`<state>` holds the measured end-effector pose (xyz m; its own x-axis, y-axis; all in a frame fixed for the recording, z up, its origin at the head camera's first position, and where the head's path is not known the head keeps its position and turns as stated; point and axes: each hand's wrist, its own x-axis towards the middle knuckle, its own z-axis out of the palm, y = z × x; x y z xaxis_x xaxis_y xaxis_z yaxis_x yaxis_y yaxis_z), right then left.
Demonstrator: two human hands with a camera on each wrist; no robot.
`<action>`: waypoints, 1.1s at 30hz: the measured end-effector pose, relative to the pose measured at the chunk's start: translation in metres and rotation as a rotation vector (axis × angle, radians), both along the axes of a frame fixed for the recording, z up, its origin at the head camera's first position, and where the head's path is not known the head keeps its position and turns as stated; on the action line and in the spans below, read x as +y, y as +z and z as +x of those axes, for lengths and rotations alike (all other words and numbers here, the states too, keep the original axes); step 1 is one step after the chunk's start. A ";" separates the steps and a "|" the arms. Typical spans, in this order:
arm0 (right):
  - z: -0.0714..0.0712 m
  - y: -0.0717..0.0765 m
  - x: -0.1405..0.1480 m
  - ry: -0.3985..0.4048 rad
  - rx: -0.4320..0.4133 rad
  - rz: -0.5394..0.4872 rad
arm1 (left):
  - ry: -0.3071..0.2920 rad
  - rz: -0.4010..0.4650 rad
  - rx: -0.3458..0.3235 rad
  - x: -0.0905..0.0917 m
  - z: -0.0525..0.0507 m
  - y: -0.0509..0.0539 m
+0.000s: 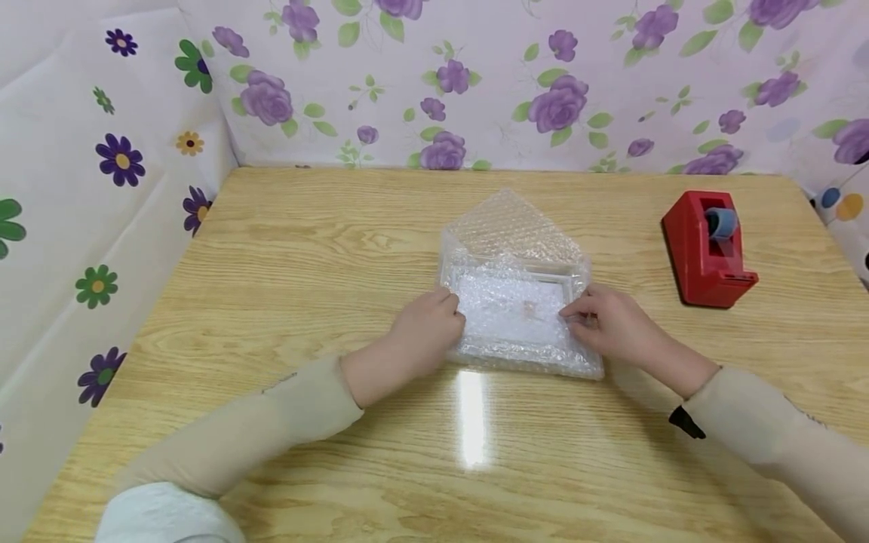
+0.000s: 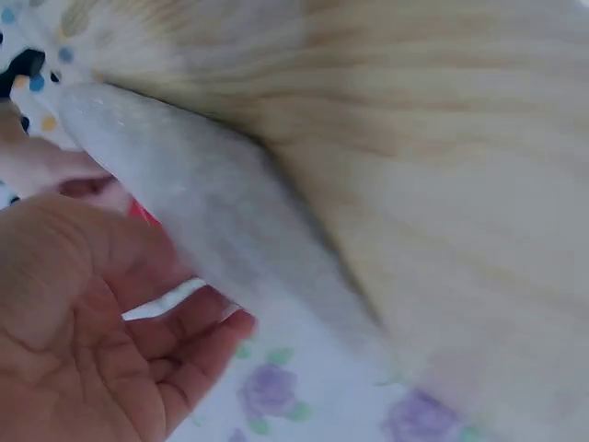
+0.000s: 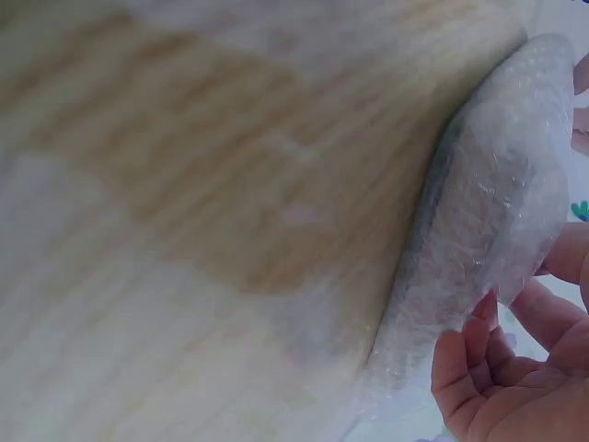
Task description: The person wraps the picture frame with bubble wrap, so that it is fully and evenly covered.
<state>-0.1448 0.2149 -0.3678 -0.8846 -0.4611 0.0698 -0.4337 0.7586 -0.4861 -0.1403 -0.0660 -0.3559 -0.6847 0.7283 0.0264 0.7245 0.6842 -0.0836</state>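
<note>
A light-coloured picture frame (image 1: 566, 290) lies flat on the table inside clear bubble wrap (image 1: 523, 364). At the far side, a pointed flap of the wrap (image 1: 509, 226) is spread out on the wood. My left hand (image 1: 429, 329) pinches the wrap at the left edge of the package, fingers curled. At the right edge, my right hand (image 1: 607, 323) pinches the wrap between thumb and fingers. Both wrist views show the wrapped package side-on, with the left hand (image 2: 101, 322) and the right hand (image 3: 520, 368) at its edges.
A red tape dispenser (image 1: 702, 256) with a roll of tape (image 1: 723, 224) stands at the right of the wooden table (image 1: 292, 279). Flower-patterned sheeting (image 1: 380, 98) covers the walls behind and to the left. A bright reflection shows on the tabletop before the package.
</note>
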 end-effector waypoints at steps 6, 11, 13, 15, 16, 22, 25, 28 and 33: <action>-0.005 0.003 0.000 0.018 0.006 0.043 | 0.059 -0.051 0.031 0.018 0.004 -0.002; -0.007 0.001 0.000 0.041 0.054 0.084 | 0.054 -0.060 0.148 0.023 0.007 -0.010; -0.008 0.000 0.002 0.069 0.074 0.087 | 0.045 -0.058 0.104 0.025 0.008 -0.011; -0.009 0.000 0.004 0.112 0.094 0.074 | 0.040 -0.075 0.025 0.027 0.008 -0.012; -0.010 0.000 0.005 0.134 0.108 0.063 | 0.047 -0.070 -0.017 0.029 0.008 -0.012; -0.018 0.003 0.012 0.235 0.057 -0.011 | 0.166 -0.042 -0.248 0.038 0.011 -0.011; -0.026 0.009 0.018 0.249 -0.053 -0.020 | 0.185 -0.044 -0.273 0.040 0.012 -0.011; -0.038 0.018 0.023 0.243 -0.204 -0.028 | 0.184 -0.037 -0.270 0.041 0.012 -0.012; -0.069 0.032 0.019 0.195 -0.273 0.018 | 0.180 -0.012 -0.257 0.041 0.014 -0.011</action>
<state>-0.2140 0.2338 -0.3354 -0.7644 -0.6228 -0.1668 -0.4276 0.6834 -0.5917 -0.1268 -0.0254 -0.3669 -0.7857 0.5942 -0.1718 0.5905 0.8033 0.0779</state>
